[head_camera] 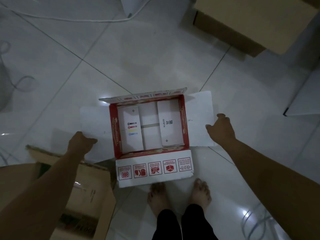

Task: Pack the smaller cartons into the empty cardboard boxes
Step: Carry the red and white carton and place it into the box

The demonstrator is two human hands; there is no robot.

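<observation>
An open cardboard box with red inner walls (pixel 183 118) stands on the tiled floor in front of my feet. Several white smaller cartons lie flat inside it: one with coloured dots (pixel 131 129) on the left, plain ones (pixel 149 129) in the middle, one with a printed number (pixel 170 123) on the right. My left hand (pixel 80 143) grips the near edge of the left side flap (pixel 94 120). My right hand (pixel 220 129) grips the near edge of the right side flap (pixel 200 108). The near flap (pixel 154 168) with red pictograms lies folded out toward me.
A brown cardboard box (pixel 86 196) sits under my left forearm at lower left. Another brown box (pixel 251 23) lies at upper right. White cables (pixel 69 19) run across the floor at the top, and more loop at lower right. My bare feet (pixel 180 194) stand just behind the box.
</observation>
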